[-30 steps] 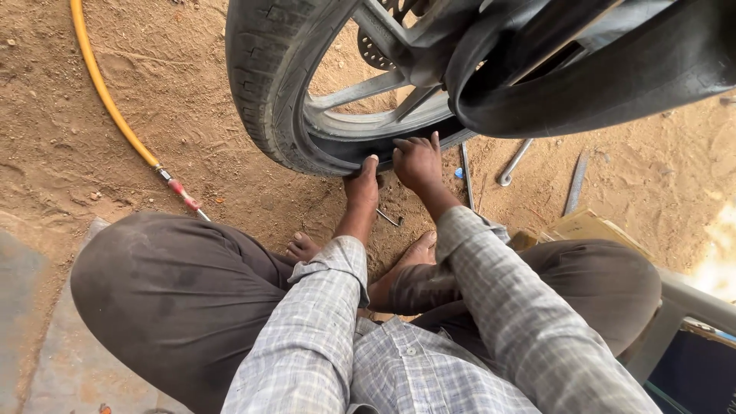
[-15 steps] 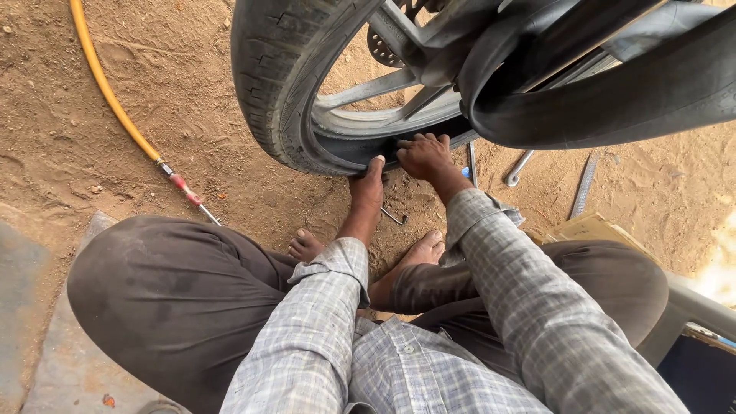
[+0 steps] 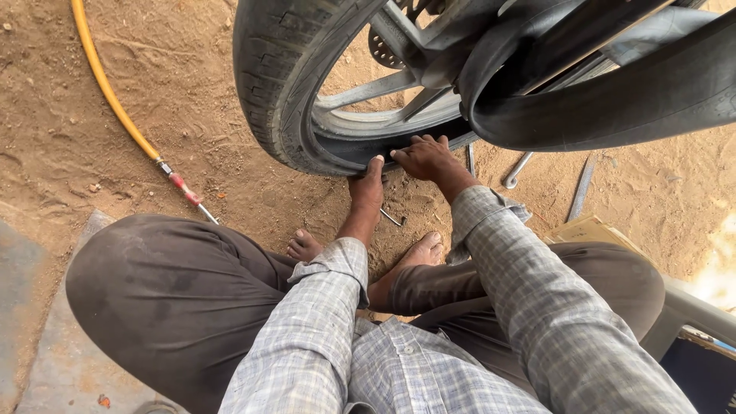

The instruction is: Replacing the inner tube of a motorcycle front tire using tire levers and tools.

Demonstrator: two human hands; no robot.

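Note:
A black motorcycle tyre (image 3: 280, 84) on a silver spoked rim (image 3: 383, 88) stands upright on sandy ground before me. My left hand (image 3: 368, 182) grips the bottom edge of the tyre, thumb up against the sidewall. My right hand (image 3: 425, 157) lies flat with fingers spread, pressing the tyre's edge by the rim. A loose black inner tube (image 3: 613, 100) loops out of the wheel at the upper right. I squat with bare feet (image 3: 418, 253) under my arms.
A yellow air hose (image 3: 115, 103) with a red-tipped nozzle (image 3: 185, 188) runs along the left. Metal tyre levers and a spanner (image 3: 521, 169) lie on the sand at right. A small metal tool (image 3: 392, 218) rests near my feet. A grey slab (image 3: 46, 360) lies at lower left.
Both hands have stayed on the tyre's lower edge, shifting slightly right along it. The view has moved closer and a little to the right.

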